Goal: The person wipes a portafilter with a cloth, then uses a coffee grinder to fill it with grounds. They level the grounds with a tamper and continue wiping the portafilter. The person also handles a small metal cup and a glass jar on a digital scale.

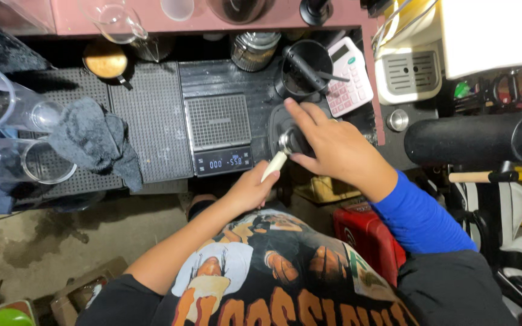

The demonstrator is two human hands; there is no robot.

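Portafilter with a pale wooden handle (274, 166) and round metal basket sits at the dark bench (225, 78) edge, just right of the flat grey digital scale (219, 134). Left hand (250, 190): fingers closed around the handle. Right hand (327, 142): fingers curled down over a dark round tamper (297, 140) on the basket, gripping it. Black cup of tools (302, 69) and pink calculator (350, 75) stand just beyond. Dark cloth (95, 142) lies left on the ribbed mat.

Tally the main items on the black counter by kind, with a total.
Digital scale: 1
Calculator: 1
Dark cloth: 1
Clear glass cups: 2
Black utensil cup: 1
Portafilter, held by both hands: 1
Total: 7
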